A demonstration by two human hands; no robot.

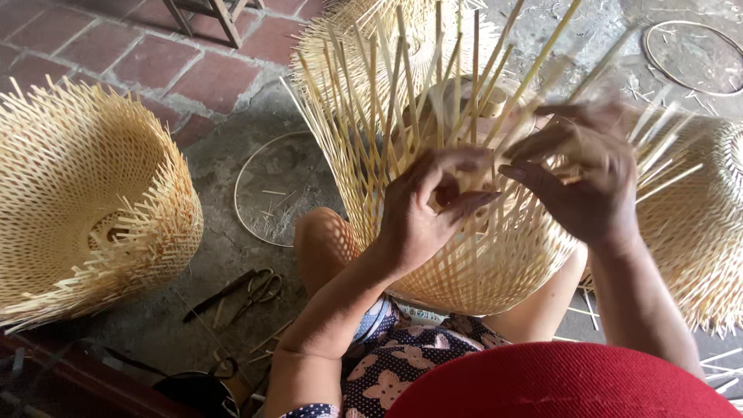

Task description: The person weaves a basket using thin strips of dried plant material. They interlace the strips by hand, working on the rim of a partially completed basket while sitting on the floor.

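A half-woven bamboo basket rests on the person's lap, against the bare knees, its open mouth turned up and away. Loose strips stick out from its rim in a fan, uncut and crossing one another. The left hand is curled at the rim, thumb and fingers pinched on a strip. The right hand is just beside it, fingers bent over the strips and gripping them; it is blurred, so the exact hold is hard to read.

The ground is rough grey concrete littered with slivers, giving way to red brick paving at the top left. A thin hoop lies flat on the concrete by the left knee, a second hoop at the top right. Scissors lie near the lap with a dark tool beside them. A finished-looking basket lies on its side at the left, empty, its rim ragged with strip ends. Another basket stands at the right, partly hidden. Wooden legs show at the top edge.
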